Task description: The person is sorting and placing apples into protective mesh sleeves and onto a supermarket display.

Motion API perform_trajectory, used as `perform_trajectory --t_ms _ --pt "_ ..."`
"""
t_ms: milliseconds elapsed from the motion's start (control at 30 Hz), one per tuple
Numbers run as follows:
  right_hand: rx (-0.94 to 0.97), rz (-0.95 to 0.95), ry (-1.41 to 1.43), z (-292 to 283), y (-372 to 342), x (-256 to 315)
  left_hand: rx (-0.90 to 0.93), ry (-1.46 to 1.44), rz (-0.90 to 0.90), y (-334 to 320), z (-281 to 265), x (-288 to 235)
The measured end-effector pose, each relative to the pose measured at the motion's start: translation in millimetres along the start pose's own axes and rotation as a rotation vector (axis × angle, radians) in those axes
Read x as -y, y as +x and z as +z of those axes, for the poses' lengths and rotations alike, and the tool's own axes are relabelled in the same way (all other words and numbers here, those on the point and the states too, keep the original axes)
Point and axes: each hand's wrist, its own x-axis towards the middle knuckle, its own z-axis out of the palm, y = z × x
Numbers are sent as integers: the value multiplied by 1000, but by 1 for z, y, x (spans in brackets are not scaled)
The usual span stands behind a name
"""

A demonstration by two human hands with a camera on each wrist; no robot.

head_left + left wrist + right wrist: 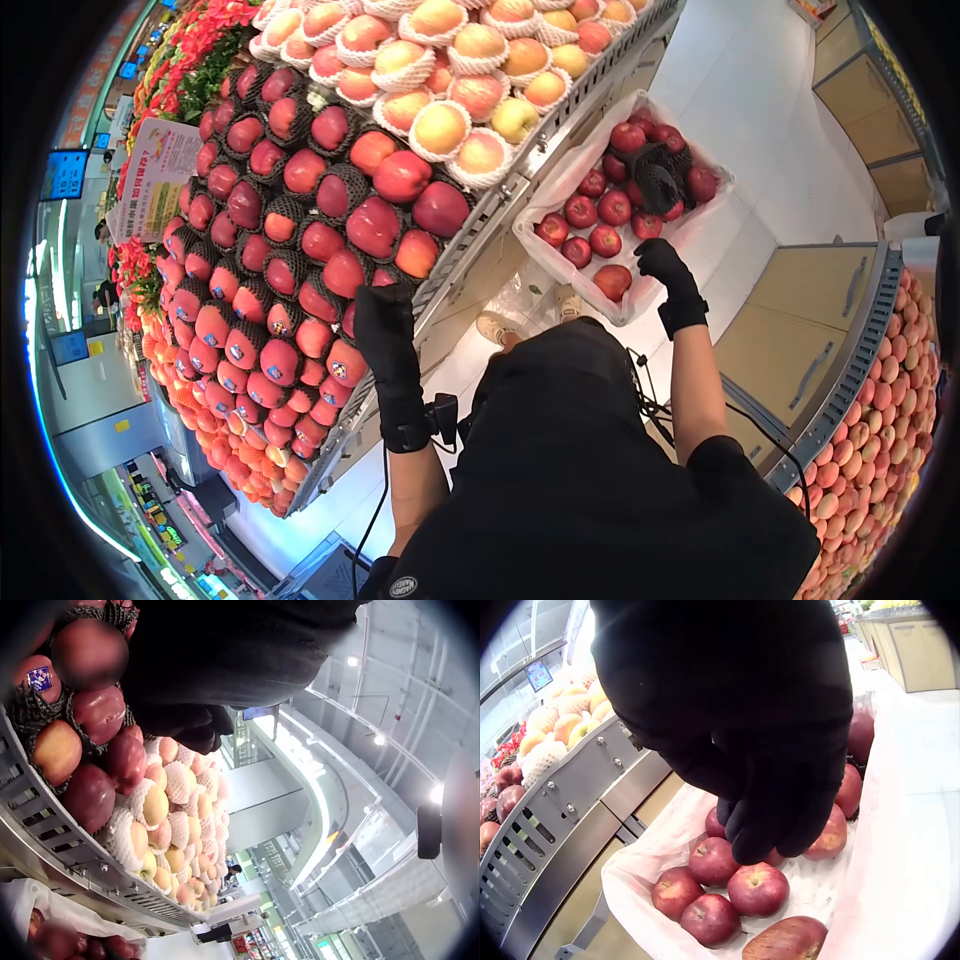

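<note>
In the head view my black-gloved left hand [385,335] is bent over the front edge of the display of red apples [375,227]. Its fingers [196,729] fold inward beside apples in black foam nets, and the glove hides whatever lies in the palm; I cannot tell if it holds anything. My right hand [668,272], gloved in black too, hangs over a lined box [540,243] of red apples. Its loosely bent fingers [754,832] point down, fingertips close over the apples [758,889], with nothing seen in their grasp. Black foam netting [657,180] lies among the boxed apples.
Paler apples in white foam nets [440,128] fill the display's far part. A slotted metal rail [500,195] runs along its edge, beside the box. Behind on the right stands another fruit stand with cabinet doors [790,340]. Cables hang by both arms.
</note>
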Motion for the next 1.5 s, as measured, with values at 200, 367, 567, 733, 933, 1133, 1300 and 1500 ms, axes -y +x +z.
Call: perform_trajectory --t_ms 200,367,567,733,933,1133,1300,1500 --pt "38 181 -243 -32 28 -34 30 164 -19 -13 0 3" --pt "398 -326 -1692 -64 76 -102 -7 142 -29 -15 5 6" --pt "-231 102 -1086 -7 75 -148 22 224 -4 -23 14 -4" --pt "-6 475 -1153 9 57 -162 -39 164 -53 -33 25 -16" --pt "26 700 -1149 31 53 -138 20 361 46 -37 15 -11" --pt "37 731 -1195 53 41 -91 -56 300 -18 -44 16 -14" --pt "82 745 -1206 63 36 -46 -8 205 -93 -44 4 -8" --pt "14 645 -1315 74 31 -46 -25 51 -188 -41 -3 -2"
